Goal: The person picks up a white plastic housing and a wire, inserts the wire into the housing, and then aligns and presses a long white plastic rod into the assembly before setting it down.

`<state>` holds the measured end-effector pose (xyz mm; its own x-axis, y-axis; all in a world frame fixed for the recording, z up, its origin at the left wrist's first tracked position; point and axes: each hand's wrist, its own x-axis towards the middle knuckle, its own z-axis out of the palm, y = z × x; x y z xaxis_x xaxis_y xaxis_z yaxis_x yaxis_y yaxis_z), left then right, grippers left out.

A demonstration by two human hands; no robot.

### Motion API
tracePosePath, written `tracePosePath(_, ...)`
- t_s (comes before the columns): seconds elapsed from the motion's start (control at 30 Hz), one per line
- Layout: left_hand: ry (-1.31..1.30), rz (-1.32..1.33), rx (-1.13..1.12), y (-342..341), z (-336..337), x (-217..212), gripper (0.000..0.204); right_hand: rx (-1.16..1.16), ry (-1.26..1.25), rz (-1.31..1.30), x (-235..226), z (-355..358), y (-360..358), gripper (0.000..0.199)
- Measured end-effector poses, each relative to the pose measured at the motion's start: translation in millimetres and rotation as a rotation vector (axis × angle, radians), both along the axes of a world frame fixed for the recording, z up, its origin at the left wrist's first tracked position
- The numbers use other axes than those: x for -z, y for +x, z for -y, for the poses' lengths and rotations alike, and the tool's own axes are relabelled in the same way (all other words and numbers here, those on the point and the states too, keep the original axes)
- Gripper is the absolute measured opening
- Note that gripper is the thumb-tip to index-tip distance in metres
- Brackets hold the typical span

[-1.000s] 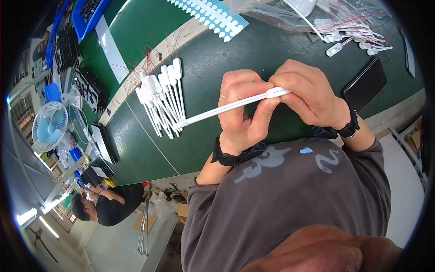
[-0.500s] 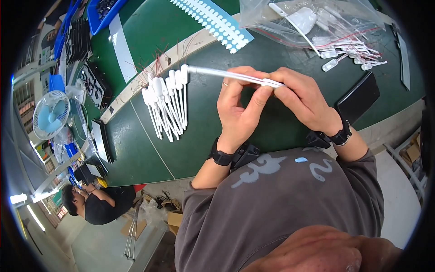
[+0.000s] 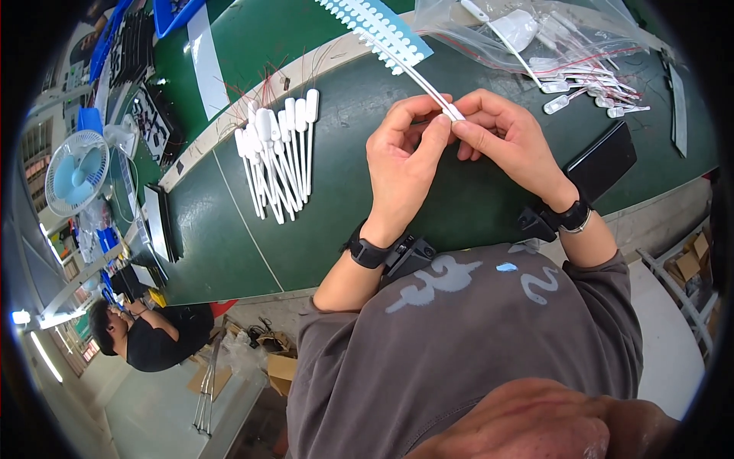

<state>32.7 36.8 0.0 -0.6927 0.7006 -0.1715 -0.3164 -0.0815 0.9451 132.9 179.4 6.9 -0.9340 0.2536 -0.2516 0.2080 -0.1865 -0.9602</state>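
My left hand (image 3: 409, 157) and my right hand (image 3: 505, 141) meet over the green table, fingertips closed round the lower end of a slim white plastic stick (image 3: 424, 81). The stick slants up and left from my fingers, its far end passing over a blue sheet (image 3: 420, 47) that carries rows of white tabs. What my fingertips cover at the near end cannot be made out. To the left lies a fanned pile of white paddle-headed sticks (image 3: 287, 157), with thin dark red wires near their heads.
A clear plastic bag (image 3: 527, 46) and several small white wired parts (image 3: 558, 103) lie at the far right. A black phone-like slab (image 3: 604, 162) rests beside my right wrist. Further left are a fan (image 3: 78, 174), a blue bin (image 3: 177, 17) and a seated person (image 3: 153, 336).
The stick has swung from pointing nearly straight left to pointing up and left. Both hands have shifted slightly upward and closer together, still holding it.
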Motion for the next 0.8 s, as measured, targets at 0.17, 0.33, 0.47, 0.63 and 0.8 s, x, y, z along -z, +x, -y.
tracePosePath(0.17,-0.065,-0.024,-0.005,-1.0,1.1,-1.2,0.02,-0.014,-0.095,0.002,6.3,0.5,0.7,0.021)
tracePosePath(0.33,-0.136,-0.18,0.004,-5.2,3.6,-4.5,0.019,-0.036,0.007,0.082,3.4,-0.9,-1.2,0.018)
tracePosePath(0.47,-0.2,-0.172,0.026,-7.7,3.7,-4.1,0.015,-0.036,0.095,0.004,9.8,-2.0,-1.3,0.017)
tracePosePath(0.63,-0.168,-0.188,0.014,-4.9,1.6,-2.6,0.011,-0.046,0.039,0.025,13.0,-0.5,-1.2,0.016)
tracePosePath(0.8,-0.166,-0.147,0.038,-8.4,2.8,4.7,0.01,-0.108,-0.063,0.079,11.8,-2.2,-3.9,0.018)
